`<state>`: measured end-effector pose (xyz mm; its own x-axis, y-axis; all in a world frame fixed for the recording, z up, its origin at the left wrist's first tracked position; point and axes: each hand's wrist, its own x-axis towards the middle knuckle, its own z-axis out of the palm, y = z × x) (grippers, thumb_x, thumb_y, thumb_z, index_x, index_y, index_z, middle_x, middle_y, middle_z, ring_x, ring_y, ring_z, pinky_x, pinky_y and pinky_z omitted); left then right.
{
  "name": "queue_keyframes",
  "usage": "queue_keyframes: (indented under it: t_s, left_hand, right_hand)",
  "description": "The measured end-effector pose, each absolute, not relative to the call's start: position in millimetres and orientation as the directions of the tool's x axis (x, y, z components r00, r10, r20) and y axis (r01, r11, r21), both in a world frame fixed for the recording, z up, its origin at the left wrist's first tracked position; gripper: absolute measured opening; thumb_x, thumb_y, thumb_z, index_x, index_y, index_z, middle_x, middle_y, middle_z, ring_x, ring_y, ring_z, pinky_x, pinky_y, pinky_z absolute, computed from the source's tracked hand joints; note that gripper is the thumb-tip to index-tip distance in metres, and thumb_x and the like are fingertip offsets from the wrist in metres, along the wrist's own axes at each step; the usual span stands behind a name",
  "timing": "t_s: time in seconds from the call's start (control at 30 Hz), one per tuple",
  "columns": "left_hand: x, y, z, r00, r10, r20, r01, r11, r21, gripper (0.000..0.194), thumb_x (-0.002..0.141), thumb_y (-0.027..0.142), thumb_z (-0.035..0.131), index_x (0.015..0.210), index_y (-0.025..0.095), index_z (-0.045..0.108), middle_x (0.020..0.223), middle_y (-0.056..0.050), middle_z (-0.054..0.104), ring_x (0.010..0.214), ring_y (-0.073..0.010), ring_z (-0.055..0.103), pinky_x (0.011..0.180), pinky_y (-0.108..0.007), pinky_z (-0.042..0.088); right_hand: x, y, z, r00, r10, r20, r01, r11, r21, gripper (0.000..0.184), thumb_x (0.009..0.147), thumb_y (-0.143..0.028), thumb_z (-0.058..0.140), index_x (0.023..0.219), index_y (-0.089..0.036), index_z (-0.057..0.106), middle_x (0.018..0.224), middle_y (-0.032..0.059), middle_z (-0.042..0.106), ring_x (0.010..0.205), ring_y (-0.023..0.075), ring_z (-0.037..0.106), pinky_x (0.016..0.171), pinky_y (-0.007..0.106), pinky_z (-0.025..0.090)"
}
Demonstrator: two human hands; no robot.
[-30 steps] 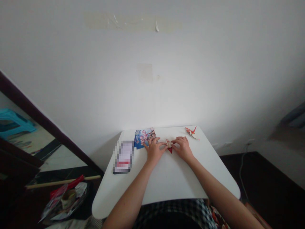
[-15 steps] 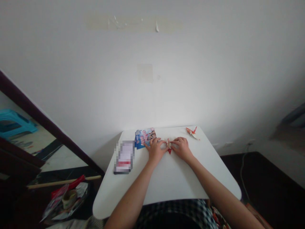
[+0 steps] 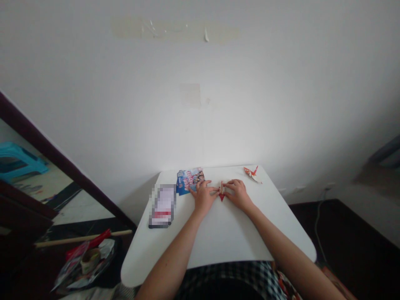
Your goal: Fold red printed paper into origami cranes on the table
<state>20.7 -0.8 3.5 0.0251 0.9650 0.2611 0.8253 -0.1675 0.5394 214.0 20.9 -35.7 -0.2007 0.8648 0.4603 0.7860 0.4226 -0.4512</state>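
Note:
Between my two hands a small folded piece of red and white paper (image 3: 222, 196) stands on the white table (image 3: 228, 237), its red point toward me. My left hand (image 3: 204, 197) grips its left side with thumb and forefinger, the other fingers spread near some printed cards. My right hand (image 3: 239, 194) pinches the right side of the same paper, its fingers bent. Parts of the paper are hidden by my fingertips. Off to the right, an orange and white folded paper crane (image 3: 252, 174) lies near the far corner.
Blue printed cards (image 3: 186, 183) lie at the table's back left. A phone (image 3: 162, 206), blurred out, is at the left edge. A white wall (image 3: 250, 104) rises behind the table. On the floor at left sits an open plastic bag (image 3: 89, 266) with wrappers.
My left fingertips have closed in a little on the folded paper, which has shifted very slightly. Both arms stay almost where they were.

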Motion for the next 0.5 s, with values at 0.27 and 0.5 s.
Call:
queue_keyframes:
  t_s: [0.27,0.5]
  left_hand:
    - [20.8,1.2,5.6,0.031,0.974,0.223,0.826,-0.151,0.543,0.021,0.081,0.037,0.08,0.102,0.039,0.08,0.142,-0.005,0.063,0.142,-0.0363,0.04,0.114,-0.082,0.003]
    - [21.7,2.8,1.2,0.015,0.968,0.252,0.801,-0.163,0.576,0.015,0.079,0.034,0.081,0.094,0.034,0.081,0.137,-0.005,0.065,0.141,-0.0349,0.041,0.116,-0.079,0.001]
  right_hand:
    - [213.8,22.9,-39.1,-0.179,0.865,0.47,0.792,0.41,-0.453,0.038,0.082,-0.031,0.08,0.12,-0.03,0.076,0.115,0.008,0.07,0.115,0.0287,0.054,0.103,0.043,0.044]
    - [215.0,24.4,-40.7,-0.183,0.863,0.471,0.773,0.423,-0.473,0.037,0.082,-0.029,0.079,0.119,-0.034,0.076,0.115,0.0077,0.069,0.116,0.029,0.054,0.102,0.045,0.045]
